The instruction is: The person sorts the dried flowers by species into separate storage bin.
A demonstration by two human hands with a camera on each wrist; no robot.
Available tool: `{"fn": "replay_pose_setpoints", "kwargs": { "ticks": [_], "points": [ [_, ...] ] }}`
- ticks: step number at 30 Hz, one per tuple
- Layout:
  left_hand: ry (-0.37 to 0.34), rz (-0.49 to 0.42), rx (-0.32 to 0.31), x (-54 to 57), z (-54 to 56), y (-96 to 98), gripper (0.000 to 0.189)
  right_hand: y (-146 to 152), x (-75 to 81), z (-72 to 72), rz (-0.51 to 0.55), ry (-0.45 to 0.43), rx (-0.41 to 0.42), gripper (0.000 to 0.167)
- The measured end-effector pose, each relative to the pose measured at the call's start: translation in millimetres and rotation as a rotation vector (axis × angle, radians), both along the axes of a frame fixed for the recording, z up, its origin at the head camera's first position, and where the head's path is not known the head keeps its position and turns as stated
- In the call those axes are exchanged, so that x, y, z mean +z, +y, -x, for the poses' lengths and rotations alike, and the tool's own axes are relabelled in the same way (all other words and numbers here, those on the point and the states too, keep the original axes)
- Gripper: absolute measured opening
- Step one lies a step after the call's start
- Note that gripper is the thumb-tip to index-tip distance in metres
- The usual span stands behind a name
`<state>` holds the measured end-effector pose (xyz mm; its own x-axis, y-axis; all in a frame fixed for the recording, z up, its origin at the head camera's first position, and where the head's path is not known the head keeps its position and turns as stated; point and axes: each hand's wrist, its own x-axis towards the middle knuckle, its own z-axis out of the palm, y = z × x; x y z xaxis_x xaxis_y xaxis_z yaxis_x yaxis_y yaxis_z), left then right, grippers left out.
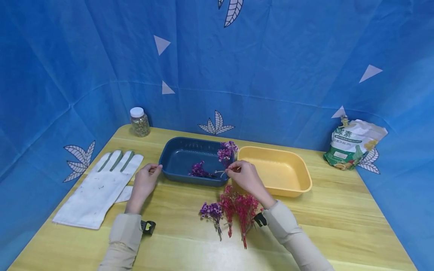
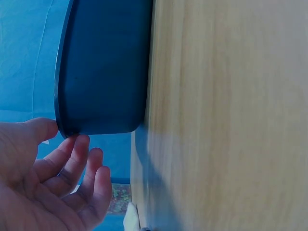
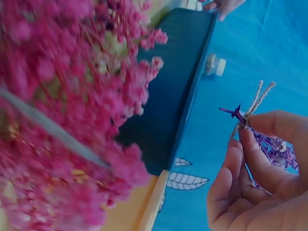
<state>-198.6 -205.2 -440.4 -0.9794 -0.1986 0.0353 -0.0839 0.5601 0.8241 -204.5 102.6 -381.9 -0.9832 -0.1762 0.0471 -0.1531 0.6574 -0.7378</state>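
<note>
My right hand [image 1: 249,177] pinches a small bunch of purple dried flowers [image 1: 226,153] by its stems, over the right end of a dark blue plastic basin [image 1: 190,179]. In the right wrist view, thumb and fingertips meet at the twine [image 3: 260,96] tied round those stems, and two twine ends stick out. Another purple bunch [image 1: 199,170] lies inside the basin. At the basin's left end my left hand [image 1: 144,183] holds the rim, thumb above and fingertips below, as the left wrist view shows; its other fingers are loosely bent.
A yellow basin [image 1: 289,191] stands right of the blue one. In front lie a purple bunch [image 1: 211,211] and red-pink bunches [image 1: 245,210], partly under my right forearm. White gloves [image 1: 91,192] lie left, a lidded jar [image 1: 139,124] stands back left, and a clipped bag [image 1: 349,145] back right.
</note>
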Motion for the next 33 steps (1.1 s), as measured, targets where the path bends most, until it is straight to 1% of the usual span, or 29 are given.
{"fn": "replay_pose_setpoints", "kwargs": {
  "ticks": [5, 8, 11, 18, 25, 33],
  "points": [
    [0.001, 0.007, 0.004, 1.1, 0.2, 0.2, 0.040, -4, -1.0, 17.7, -0.021, -0.026, -0.015, 0.012],
    [0.004, 0.006, 0.006, 0.9, 0.6, 0.5, 0.038, -7, -3.3, 25.4, -0.039, -0.038, -0.034, 0.013],
    [0.005, 0.004, 0.006, 0.4, 0.7, 1.1, 0.038, -10, -7.4, 30.2, -0.055, -0.051, -0.039, 0.013],
    [0.008, 0.001, 0.011, -1.0, 2.2, 1.8, 0.037, -15, -17.0, 33.5, -0.058, -0.101, -0.024, 0.012],
    [0.017, 0.002, 0.013, -1.3, 2.5, 0.6, 0.037, -19, -18.5, 34.5, -0.102, -0.080, -0.013, 0.012],
    [0.004, -0.003, 0.013, -0.5, 1.3, 0.3, 0.037, -21, -20.9, 33.6, -0.141, -0.065, 0.010, 0.013]
  ]
}}
